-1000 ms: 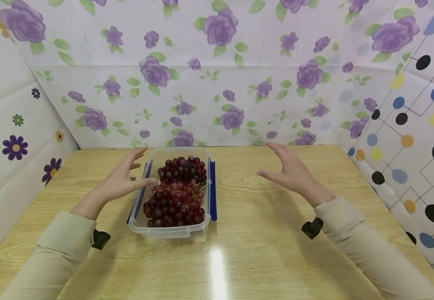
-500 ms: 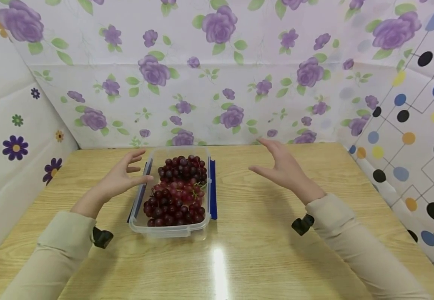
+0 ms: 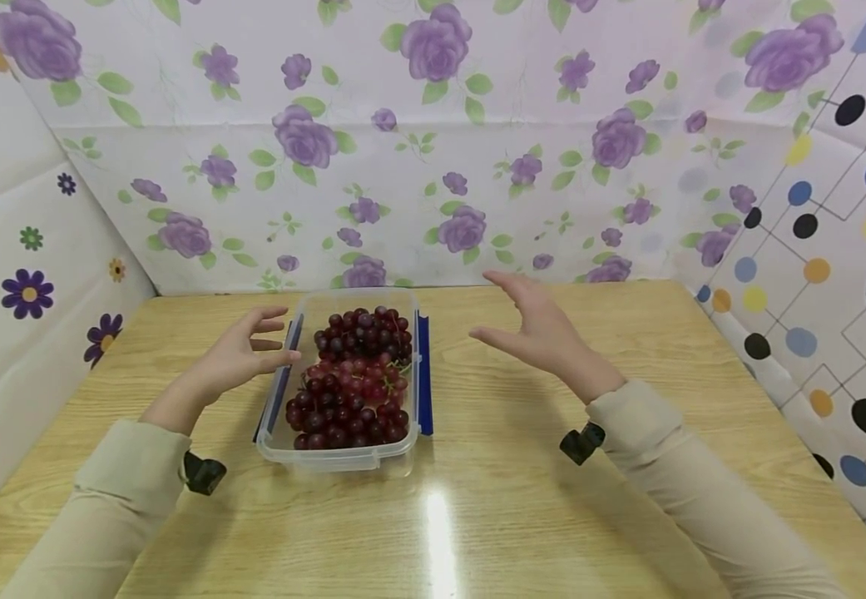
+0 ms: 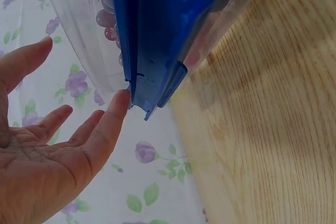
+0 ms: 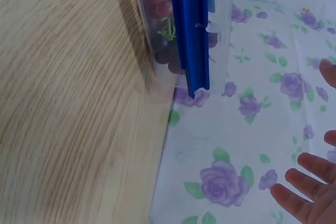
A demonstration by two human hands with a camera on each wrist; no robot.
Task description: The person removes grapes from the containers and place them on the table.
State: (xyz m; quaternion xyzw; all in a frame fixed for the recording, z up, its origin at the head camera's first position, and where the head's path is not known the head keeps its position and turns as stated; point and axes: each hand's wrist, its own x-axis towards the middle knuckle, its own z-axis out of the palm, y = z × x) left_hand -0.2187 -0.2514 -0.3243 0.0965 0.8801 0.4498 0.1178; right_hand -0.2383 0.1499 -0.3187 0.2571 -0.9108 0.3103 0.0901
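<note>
A clear plastic food container stands on the table, holding dark purple grapes at its near and far ends and redder grapes between them. Blue clip flaps hang down along both long sides; the right flap shows fully. My left hand hovers at the container's left edge, fingers spread and thumb over the rim; in the left wrist view a fingertip is close to the left flap, contact unclear. To the right of the container, my right hand is in the air, fingers extended and holding nothing.
The container sits left of centre on a light wood table. A flowered sheet rises behind the table's far edge, with patterned sheets at the left and right sides. Each wrist carries a small black camera.
My right hand has moved left toward the container. My left hand has shifted only slightly at the left rim. The container and grapes stay in place.
</note>
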